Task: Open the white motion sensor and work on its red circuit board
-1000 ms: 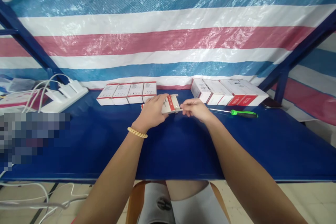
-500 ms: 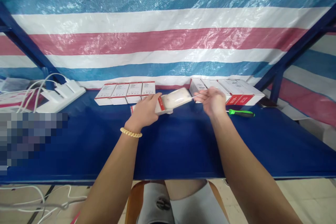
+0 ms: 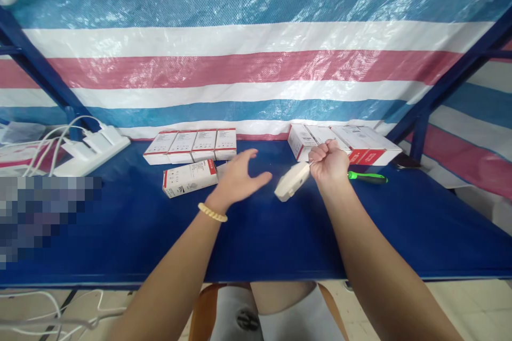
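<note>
my right hand (image 3: 328, 164) is curled tight round a thin pale cord (image 3: 311, 163) — and from it a cream-coloured, oblong plastic device (image 3: 292, 182) slants down toward my left hand (image 3: 240, 178). that left hand is spread, thumb well off the fingers, with nothing in it that i can see. the device is over the middle of the smooth blue bench (image 3: 264, 245), between front and back edges; whether its low end touches the surface, i can't tell. just left of my open hand lies a white cardboard carton with a red end (image 3: 190, 177), slanted before the four small white boxes with red trim (image 3: 190, 145) by the back edge.

doing this well, i judge, means keeping the cord short so the device can't swing, and cupping its body with the free palm — a thin cord likely takes a tug badly.
</note>
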`<state>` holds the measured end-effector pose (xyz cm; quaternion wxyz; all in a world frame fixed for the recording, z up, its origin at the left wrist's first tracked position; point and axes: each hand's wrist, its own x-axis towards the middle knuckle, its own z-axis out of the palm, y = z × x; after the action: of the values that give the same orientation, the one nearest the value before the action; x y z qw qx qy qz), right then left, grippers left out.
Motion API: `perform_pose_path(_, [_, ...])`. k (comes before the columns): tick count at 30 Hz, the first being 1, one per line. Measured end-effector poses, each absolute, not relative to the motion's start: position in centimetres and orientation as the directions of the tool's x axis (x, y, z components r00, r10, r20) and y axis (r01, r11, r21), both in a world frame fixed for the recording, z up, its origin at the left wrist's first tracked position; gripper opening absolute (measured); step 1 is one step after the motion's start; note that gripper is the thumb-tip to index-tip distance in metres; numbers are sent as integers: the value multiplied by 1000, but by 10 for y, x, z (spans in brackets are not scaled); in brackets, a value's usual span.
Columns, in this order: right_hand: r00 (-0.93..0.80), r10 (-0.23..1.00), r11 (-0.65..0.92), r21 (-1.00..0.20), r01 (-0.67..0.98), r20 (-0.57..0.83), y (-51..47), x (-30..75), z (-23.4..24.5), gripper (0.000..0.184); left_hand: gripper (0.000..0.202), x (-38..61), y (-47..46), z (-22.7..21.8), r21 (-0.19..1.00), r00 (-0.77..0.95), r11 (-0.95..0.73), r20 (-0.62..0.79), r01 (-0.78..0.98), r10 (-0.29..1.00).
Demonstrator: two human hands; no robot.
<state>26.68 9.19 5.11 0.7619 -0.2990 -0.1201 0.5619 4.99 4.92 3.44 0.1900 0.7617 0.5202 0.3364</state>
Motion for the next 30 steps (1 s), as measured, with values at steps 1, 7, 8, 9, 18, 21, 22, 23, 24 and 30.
perform_pose_path(1, [312,938,179,-556,-811,-153,89,262,51,38,68,61,46,29,676,262,-400,302,619,917])
perform_pose_path(7, [113,993,118,-498,-859,39,74,248,47,37,81,90,39,11,901,407,-262,107,347,907])
perform_pose_path(8, [92,994,111,-495,-862,63,72,246,48,36,81,90,40,10,942,411,-184,56,280,910])
perform_pose_path(9, [81,994,105,-490,-866,71,69,244,49,36,80,89,42,11,967,422,-111,5,228,907])
perform_pose_path(18, [318,946,188,-694,-695,-62,76,230,56,35,76,67,52,27,815,318,-288,136,503,938])
perform_pose_path(21, [447,889,260,-697,-668,-97,86,246,52,33,77,60,53,28,665,332,-363,180,652,926])
perform_pose_path(22, [495,860,286,-683,-671,-125,90,254,51,33,76,59,54,28,625,349,-377,174,684,921])
perform_pose_path(23, [540,826,314,-667,-676,-159,93,264,50,33,76,58,54,27,589,364,-389,167,708,916])
perform_pose_path(24, [579,793,341,-649,-680,-190,96,274,49,33,76,58,54,27,558,375,-399,164,727,912])
perform_pose_path(30, [662,717,413,-630,-658,-221,102,329,42,33,68,54,59,20,444,370,-449,258,775,893])
